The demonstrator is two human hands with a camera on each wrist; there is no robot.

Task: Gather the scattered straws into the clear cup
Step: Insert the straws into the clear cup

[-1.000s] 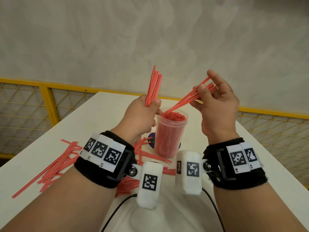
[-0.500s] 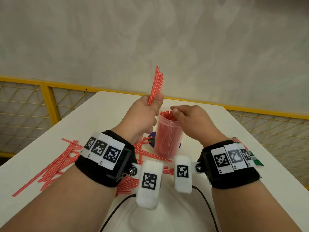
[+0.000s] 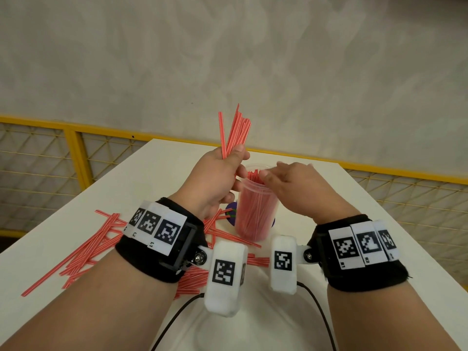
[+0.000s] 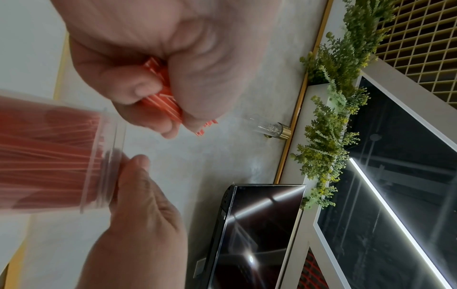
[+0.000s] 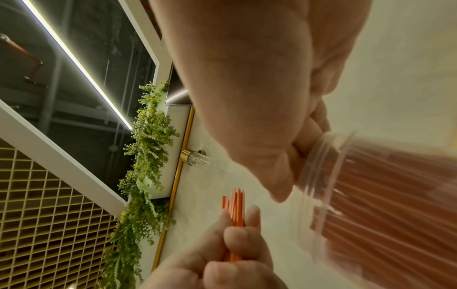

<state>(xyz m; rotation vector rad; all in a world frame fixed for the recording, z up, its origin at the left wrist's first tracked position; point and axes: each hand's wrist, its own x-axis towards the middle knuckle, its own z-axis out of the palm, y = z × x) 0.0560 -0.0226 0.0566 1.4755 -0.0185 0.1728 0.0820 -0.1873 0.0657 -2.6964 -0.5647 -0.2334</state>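
A clear cup (image 3: 255,216), packed with red straws, stands on the white table (image 3: 157,173) between my hands. My left hand (image 3: 234,159) is raised just left of the cup's rim and grips a bundle of red straws (image 3: 236,133) upright; in the left wrist view this bundle (image 4: 163,101) sits in the curled fingers (image 4: 138,91). My right hand (image 3: 276,173) lies over the cup's mouth, fingers loosely extended onto the straw tops, holding nothing that I can see. Several more straws (image 3: 86,252) are scattered on the table at the left and under my left wrist.
A purple disc (image 3: 231,214) lies under the cup. A yellow mesh railing (image 3: 76,153) runs behind and beside the table. Two black cables (image 3: 174,315) trail off the near edge. The table's right edge (image 3: 405,239) is close to my right wrist.
My right hand brought its bundle down into the cup, let go, and now rests on the straw tops. My left hand stayed raised; one straw in its bundle has splayed out.
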